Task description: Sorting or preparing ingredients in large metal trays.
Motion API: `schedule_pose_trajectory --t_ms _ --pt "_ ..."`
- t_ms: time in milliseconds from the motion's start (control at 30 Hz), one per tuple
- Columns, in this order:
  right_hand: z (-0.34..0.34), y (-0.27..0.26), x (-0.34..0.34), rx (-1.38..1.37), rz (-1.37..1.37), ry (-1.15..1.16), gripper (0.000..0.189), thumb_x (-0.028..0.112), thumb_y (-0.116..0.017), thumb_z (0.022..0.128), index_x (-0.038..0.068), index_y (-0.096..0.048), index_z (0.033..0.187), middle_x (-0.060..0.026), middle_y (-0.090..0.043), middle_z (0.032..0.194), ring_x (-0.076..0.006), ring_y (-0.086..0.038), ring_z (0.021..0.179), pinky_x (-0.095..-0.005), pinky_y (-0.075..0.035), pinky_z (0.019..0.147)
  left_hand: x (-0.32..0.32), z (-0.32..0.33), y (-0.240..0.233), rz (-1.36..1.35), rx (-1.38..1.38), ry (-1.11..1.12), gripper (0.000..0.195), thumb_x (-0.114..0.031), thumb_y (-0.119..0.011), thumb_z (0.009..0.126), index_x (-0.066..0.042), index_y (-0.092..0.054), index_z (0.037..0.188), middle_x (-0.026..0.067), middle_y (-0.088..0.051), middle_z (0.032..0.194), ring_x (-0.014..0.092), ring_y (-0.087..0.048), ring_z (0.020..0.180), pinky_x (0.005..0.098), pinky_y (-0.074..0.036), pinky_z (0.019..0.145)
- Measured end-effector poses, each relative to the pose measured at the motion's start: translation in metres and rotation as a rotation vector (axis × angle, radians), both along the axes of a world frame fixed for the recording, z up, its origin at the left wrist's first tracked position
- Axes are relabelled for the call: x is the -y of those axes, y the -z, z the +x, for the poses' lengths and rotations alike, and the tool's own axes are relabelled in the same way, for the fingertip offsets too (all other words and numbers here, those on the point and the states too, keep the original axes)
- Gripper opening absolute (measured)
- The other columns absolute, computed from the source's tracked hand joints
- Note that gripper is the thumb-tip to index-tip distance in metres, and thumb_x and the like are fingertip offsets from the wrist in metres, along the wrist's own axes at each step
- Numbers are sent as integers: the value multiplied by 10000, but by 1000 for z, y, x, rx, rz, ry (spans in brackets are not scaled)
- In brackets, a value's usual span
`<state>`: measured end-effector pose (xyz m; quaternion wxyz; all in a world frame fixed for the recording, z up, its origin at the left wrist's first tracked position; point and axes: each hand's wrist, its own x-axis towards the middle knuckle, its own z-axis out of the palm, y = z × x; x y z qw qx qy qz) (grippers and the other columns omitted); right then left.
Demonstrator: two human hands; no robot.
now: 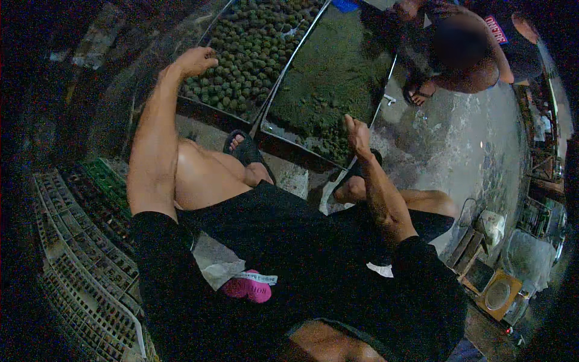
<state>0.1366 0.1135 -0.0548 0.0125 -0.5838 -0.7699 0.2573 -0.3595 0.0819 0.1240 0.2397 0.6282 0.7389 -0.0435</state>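
Note:
My left hand (195, 61) hangs over the left edge of a shallow tray (217, 113) full of small, dark green balls (244, 74). Its fingers are curled, and whether anything is inside them is hidden. My right hand (357, 135) is at the near right side of a second tray (298, 147), which holds a flat bed of green, crumbly material (332, 63). Loose clumps (323, 135) of it lie close to that hand. The right fingers are bent inward, and the picture is too dim to show if they grip something.
Across the tray, at upper right, another person (470, 74) sits low. Stacked plastic crates (86, 258) stand at lower left. A kitchen scale (497, 294) and a clear plastic bag (527, 258) are at lower right. Wet-looking concrete floor (461, 131) stretches along the right.

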Motion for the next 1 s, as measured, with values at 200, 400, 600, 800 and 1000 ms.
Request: schedule_pose_trajectory --t_ms 200,400,600,800,1000 --pt "-21 -28 -1 -255 -25 -21 334 333 -441 800 5 -473 856 -236 -517 775 -365 -526 742 -409 -405 624 9 -7 -13 76 5 18 397 -275 -504 767 -24 -484 1073 175 -521 1036 308 -526 895 404 -408 775" --pt "50 54 -21 97 138 -403 172 132 -472 723 23 -489 855 -177 -517 678 -363 -501 620 -413 -404 549 -17 43 -22 124 21 56 455 -302 -511 732 -19 -478 1086 183 -500 1069 316 -489 972 390 -393 824" --pt "2 -26 4 -136 -3 -216 202 164 -435 792 -6 -532 840 -224 -527 729 -360 -503 609 -402 -393 531 7 17 -8 -32 114 -62 473 -297 -512 760 -36 -435 1147 166 -484 1107 298 -481 995 380 -386 843" --pt "-8 -63 3 -196 -20 -1 241 222 -474 811 -13 -524 834 -171 -549 738 -276 -534 652 -351 -405 574 1 32 -35 0 109 -38 464 -264 -512 760 -6 -433 1137 167 -487 1100 281 -482 998 367 -385 851" --pt "-10 -67 -3 -1054 -550 390 257 277 -493 809 30 -489 878 -55 -547 787 -168 -510 620 -297 -420 576 8 26 -31 33 22 -16 462 -265 -516 754 10 -445 1118 174 -489 1097 283 -480 1001 365 -377 856"
